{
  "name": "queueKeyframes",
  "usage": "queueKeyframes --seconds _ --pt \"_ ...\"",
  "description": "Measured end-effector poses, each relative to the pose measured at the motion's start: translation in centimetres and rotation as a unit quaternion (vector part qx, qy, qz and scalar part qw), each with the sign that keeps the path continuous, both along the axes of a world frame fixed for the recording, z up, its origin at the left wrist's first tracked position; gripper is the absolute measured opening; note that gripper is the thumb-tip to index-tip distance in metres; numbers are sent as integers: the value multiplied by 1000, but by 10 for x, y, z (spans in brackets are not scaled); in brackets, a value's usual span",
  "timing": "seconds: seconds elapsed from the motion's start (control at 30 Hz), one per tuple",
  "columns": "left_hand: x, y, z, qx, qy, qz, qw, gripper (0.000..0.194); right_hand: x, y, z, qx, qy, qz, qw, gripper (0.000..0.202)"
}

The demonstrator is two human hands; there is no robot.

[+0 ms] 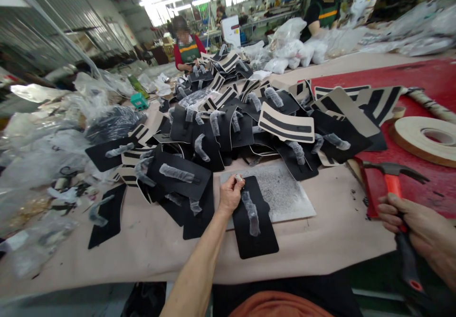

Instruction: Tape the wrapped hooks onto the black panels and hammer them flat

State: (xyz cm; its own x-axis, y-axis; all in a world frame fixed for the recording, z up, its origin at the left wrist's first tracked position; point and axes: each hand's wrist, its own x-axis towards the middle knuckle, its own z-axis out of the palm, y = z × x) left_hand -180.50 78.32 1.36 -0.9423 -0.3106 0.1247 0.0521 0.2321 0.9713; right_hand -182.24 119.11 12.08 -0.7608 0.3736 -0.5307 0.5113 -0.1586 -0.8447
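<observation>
A black panel (pixel 245 234) with a plastic-wrapped handle strap (pixel 251 215) lies in front of me, its upper part over a speckled grey-white slab (pixel 290 198). At the panel's upper left corner, my left hand (pixel 231 193) is closed in a pinch. Something small and pale shows at those fingertips; I cannot make out what it is. My right hand (pixel 415 222) grips a claw hammer (pixel 393 183) by its red and black handle, off to the right, its head raised above the table.
Piled behind the slab are many similar black panels (pixel 185 169), some showing beige, striped backs. A roll of tape (pixel 427 136) sits on a red surface (pixel 384 186) at right. Clear plastic bags (pixel 42 150) crowd the left. Two people (pixel 188 51) stand across the table.
</observation>
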Motion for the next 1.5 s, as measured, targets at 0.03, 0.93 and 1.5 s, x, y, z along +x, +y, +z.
queueKeyframes --seconds 0.03,0.93,1.5 --pt "0 1 0 -11 9 -9 1000 13 3 -9 11 -15 16 21 1000 12" --pt "17 -11 49 492 -125 63 859 51 81 -138 -64 -81 -145 387 907 40" --pt "39 8 73 412 -114 66 901 54 48 -232 -13 181 207 476 835 29"
